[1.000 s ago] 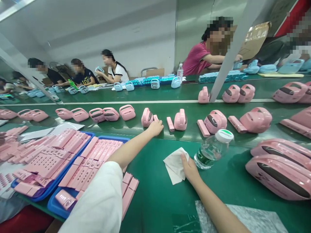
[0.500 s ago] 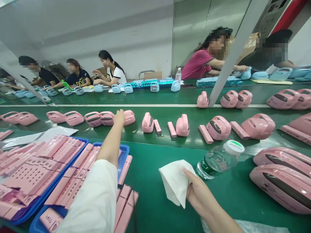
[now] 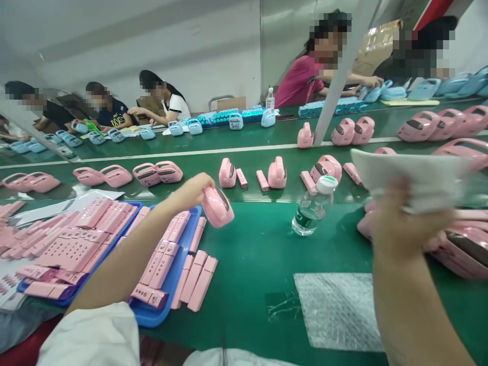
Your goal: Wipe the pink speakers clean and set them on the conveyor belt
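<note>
Above the green table, near the right end of the blue tray (image 3: pixel 176 274), a pink housing with a dark window (image 3: pixel 218 207) hangs from my left hand (image 3: pixel 202 187), whose fingers are closed on its handle. At the right, raised and blurred by motion, my right hand (image 3: pixel 409 223) grips a folded white cloth (image 3: pixel 415 175). Behind and below that hand lie large pink housings (image 3: pixel 467 249), partly covered by it. Pink bars with small round holes (image 3: pixel 162 264) fill the blue tray.
A water bottle (image 3: pixel 310 211) stands right of centre. Bubble wrap (image 3: pixel 339 310) lies near the front edge. More pink housings (image 3: pixel 227 173) and short pink bars line the conveyor. Several people sit across it with light-blue housings (image 3: pixel 236 121); a white post (image 3: pixel 339 76) rises there.
My left hand has lifted a pink housing off the row and brought it nearer. My right hand has moved up and to the right with the white cloth. The view has shifted.
</note>
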The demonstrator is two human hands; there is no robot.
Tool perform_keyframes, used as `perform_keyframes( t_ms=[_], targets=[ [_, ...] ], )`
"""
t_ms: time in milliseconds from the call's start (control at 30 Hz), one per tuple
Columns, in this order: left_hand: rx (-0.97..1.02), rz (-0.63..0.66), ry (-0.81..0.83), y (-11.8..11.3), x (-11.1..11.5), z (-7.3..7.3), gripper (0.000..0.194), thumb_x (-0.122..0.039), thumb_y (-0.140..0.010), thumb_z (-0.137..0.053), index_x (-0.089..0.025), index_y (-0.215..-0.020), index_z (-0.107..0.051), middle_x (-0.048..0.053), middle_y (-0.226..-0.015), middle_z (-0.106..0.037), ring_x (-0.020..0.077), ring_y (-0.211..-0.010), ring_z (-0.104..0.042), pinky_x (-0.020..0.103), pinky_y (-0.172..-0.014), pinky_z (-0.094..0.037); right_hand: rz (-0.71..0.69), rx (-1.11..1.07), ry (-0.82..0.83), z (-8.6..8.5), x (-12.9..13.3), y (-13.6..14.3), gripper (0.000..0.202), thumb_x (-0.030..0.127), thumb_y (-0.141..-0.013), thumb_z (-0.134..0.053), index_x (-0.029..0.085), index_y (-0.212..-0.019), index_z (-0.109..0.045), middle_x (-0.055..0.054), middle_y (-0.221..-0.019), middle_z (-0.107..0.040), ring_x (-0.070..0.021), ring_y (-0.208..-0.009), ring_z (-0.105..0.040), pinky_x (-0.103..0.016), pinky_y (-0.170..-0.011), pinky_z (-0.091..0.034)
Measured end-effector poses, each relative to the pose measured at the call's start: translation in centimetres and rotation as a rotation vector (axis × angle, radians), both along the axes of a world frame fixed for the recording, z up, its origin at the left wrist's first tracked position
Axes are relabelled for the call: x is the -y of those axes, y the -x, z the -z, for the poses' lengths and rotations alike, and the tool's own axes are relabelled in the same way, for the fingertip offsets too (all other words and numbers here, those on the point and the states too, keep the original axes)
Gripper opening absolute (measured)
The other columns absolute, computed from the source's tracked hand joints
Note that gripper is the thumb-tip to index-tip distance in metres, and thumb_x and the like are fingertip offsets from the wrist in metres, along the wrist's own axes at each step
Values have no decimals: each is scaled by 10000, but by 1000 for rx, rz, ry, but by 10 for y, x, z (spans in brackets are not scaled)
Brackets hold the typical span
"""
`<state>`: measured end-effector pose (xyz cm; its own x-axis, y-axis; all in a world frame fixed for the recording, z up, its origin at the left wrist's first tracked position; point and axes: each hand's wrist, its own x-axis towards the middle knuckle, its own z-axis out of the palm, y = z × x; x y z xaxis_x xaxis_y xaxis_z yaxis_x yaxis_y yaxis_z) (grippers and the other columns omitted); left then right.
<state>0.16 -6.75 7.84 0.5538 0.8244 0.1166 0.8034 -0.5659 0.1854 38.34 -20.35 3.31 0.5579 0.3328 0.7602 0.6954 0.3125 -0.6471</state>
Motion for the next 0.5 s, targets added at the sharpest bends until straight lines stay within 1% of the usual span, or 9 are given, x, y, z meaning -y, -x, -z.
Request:
perform_keyframes(
  t_ms=[33,100,167,233,300,367,400,433,500],
  targets=[
    [9,86,35,-14,12,8,271,-85,-735,-445,-176,-918,-624,61,-1002,-639,205,-982,-605,321,-906,-491,-73,245,62,1,-12,1,316,415,-950,-503,257,-1159,-679,-111,-1133,-728,-346,-1079,-677,-497,-934,-537],
    [23,229,100,-40,34,25,250,-90,-753,-443,-191,-871,-639,46,-1026,-644,176,-958,-612,278,-869,-497,-189,415,123,5,-31,5,331,400,-947,-477,217,-1116,-695,-110,-1142,-729,-307,-1066,-687,-455,-936,-544],
    [35,317,142,-59,52,44,269,-90,-769,-441,-210,-868,-660,30,-1083,-654,159,-929,-619,251,-812,-499,-277,479,174,11,-42,10,328,394,-931,-488,211,-1113,-690,-105,-1204,-707,-284,-1119,-660,-435,-976,-521],
    [53,353,160,-72,65,59,296,-96,-794,-443,-235,-903,-680,14,-1127,-664,155,-917,-628,242,-770,-503,-315,446,180,18,-49,9,306,406,-900,-542,213,-1089,-685,-106,-1190,-704,-279,-1127,-643,-442,-1000,-497],
    [81,359,166,-77,71,69,322,-89,-820,-439,-252,-935,-693,10,-1180,-665,162,-977,-642,249,-799,-516,-372,311,155,24,-55,6,308,441,-856,-604,214,-1050,-679,-96,-1086,-722,-271,-1050,-660,-442,-959,-512],
    [114,342,157,-76,75,72,350,-72,-842,-422,-247,-959,-701,29,-1282,-636,179,-1085,-640,280,-888,-523,-462,165,122,28,-61,2,339,475,-828,-629,210,-1036,-666,-88,-1021,-720,-267,-982,-670,-449,-917,-525],
    [132,323,147,-73,77,72,367,-64,-848,-413,-241,-986,-703,46,-1340,-608,194,-1140,-628,303,-927,-521,-489,104,89,28,-64,1,339,484,-824,-635,213,-1026,-661,-90,-1029,-717,-268,-993,-666,-460,-933,-516],
    [150,296,131,-70,80,71,390,-59,-853,-402,-234,-1038,-697,67,-1395,-573,213,-1194,-609,333,-961,-518,-492,54,41,29,-66,0,329,487,-819,-645,216,-1005,-660,-97,-1047,-713,-272,-1021,-659,-474,-961,-499],
    [190,223,85,-63,94,71,450,-55,-866,-369,-216,-1182,-646,112,-1456,-517,246,-1280,-557,400,-1021,-498,-450,-10,-66,29,-67,-3,287,476,-814,-667,219,-941,-659,-113,-1070,-705,-283,-1091,-636,-494,-1028,-453]
  ],
)
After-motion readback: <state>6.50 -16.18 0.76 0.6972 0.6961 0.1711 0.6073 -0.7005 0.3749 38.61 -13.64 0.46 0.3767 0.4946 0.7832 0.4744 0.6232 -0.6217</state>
